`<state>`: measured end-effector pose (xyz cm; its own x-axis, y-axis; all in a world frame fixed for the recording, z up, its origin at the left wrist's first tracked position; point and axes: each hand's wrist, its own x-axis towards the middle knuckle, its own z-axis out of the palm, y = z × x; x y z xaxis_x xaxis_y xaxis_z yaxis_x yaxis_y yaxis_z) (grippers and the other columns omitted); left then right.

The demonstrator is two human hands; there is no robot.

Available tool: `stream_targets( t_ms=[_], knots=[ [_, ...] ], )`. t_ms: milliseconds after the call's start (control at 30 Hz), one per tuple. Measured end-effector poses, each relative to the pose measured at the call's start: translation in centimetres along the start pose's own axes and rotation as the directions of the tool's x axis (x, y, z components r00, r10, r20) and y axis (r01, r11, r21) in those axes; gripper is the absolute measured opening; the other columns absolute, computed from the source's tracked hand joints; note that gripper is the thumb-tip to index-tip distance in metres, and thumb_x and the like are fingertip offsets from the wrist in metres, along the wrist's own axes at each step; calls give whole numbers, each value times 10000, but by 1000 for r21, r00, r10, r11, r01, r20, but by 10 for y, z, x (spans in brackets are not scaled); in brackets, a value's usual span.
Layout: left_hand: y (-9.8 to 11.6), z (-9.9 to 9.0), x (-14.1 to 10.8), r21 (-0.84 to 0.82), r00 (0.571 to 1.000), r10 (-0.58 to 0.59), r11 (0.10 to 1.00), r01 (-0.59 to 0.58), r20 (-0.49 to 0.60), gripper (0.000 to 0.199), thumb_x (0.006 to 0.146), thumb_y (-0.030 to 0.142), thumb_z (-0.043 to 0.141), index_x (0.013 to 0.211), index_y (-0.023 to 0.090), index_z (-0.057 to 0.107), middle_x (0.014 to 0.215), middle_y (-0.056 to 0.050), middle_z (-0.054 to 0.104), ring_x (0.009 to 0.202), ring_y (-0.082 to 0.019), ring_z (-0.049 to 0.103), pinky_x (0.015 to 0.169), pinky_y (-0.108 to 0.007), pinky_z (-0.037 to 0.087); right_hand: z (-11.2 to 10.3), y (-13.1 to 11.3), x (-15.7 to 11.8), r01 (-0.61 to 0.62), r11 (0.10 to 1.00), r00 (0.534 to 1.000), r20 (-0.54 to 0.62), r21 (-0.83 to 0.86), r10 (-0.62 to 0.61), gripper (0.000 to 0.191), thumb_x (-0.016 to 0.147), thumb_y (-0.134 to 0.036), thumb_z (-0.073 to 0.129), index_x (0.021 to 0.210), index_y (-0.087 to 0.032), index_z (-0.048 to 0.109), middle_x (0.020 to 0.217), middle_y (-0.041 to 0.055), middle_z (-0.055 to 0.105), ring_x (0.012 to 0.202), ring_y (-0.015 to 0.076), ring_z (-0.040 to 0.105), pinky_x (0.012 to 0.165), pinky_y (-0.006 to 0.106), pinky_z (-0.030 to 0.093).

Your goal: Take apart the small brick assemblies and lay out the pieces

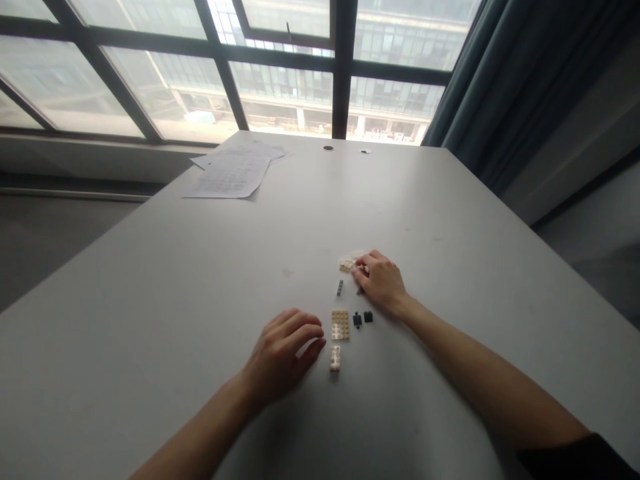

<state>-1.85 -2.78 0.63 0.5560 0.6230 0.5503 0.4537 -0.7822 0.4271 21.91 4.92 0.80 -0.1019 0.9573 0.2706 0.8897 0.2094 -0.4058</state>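
Observation:
My left hand (286, 348) rests at the table's near middle, fingers loosely curved and thumb apart, holding nothing. Just right of its fingertips lie a tan studded building plate (340, 324) and, nearer me, a smaller cream brick (335, 359). My right hand (379, 277) reaches farther out, its thumb and fingertips pinched together at a small group of cream-white bricks (345, 265). What the pinch holds is hidden. A narrow grey studded piece (340, 287) lies left of this hand, and another dark piece (359, 291) shows partly beneath it.
Two small black pieces, one with end pins (357, 320) and one blockier (369, 317), lie right of the tan plate. Printed paper sheets (233, 170) lie at the white table's (425, 220) far left. Windows stand beyond, with a dark curtain (480, 87) at right.

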Motion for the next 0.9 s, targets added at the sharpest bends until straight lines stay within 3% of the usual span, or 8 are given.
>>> stream_targets(
  t_ms=[200,400,533,633,733,900],
  knots=[
    [1,0,2,-23,1000,6,1000,-6,21,66,851,130,590,867,194,601,851,-54,665,760,-157,583,705,-296,490,-13,27,5,-79,986,997,13,148,78,194,844,-198,593,1006,-152,688,961,67,658,681,144,600,742,301,484],
    [0,0,1,-35,999,-6,999,7,35,74,855,120,580,865,192,597,843,-52,657,761,-155,573,704,-295,483,-17,38,3,-9,985,996,92,170,-7,269,829,-108,572,1056,-181,696,1017,57,645,699,123,605,743,265,489],
    [-1,1,0,-38,999,-19,999,20,32,83,853,114,582,878,192,598,854,-56,654,767,-159,567,712,-299,478,-20,24,-4,64,985,992,95,159,-79,262,845,-152,599,1093,-186,677,1051,67,637,819,155,615,786,283,489],
    [-2,1,-1,-38,999,-31,999,32,30,100,843,99,592,882,191,593,863,-52,651,773,-160,558,719,-302,471,-20,3,-8,199,974,967,140,108,-213,313,815,-311,693,1101,-186,671,1072,82,641,985,222,593,881,342,470],
    [-2,1,-2,-35,999,-37,999,38,28,115,835,87,601,880,192,585,862,-44,648,778,-158,551,726,-301,463,-14,-17,-8,263,963,943,195,51,-268,399,771,-435,731,1060,-164,686,1064,101,649,1021,255,579,901,374,461],
    [-2,0,-2,-39,999,-28,999,29,26,123,832,82,602,882,192,580,854,-38,647,777,-157,559,728,-296,468,-7,-29,-1,235,971,945,226,39,-238,241,787,-326,724,944,-143,710,966,103,671,951,258,592,861,387,469]
  ],
)
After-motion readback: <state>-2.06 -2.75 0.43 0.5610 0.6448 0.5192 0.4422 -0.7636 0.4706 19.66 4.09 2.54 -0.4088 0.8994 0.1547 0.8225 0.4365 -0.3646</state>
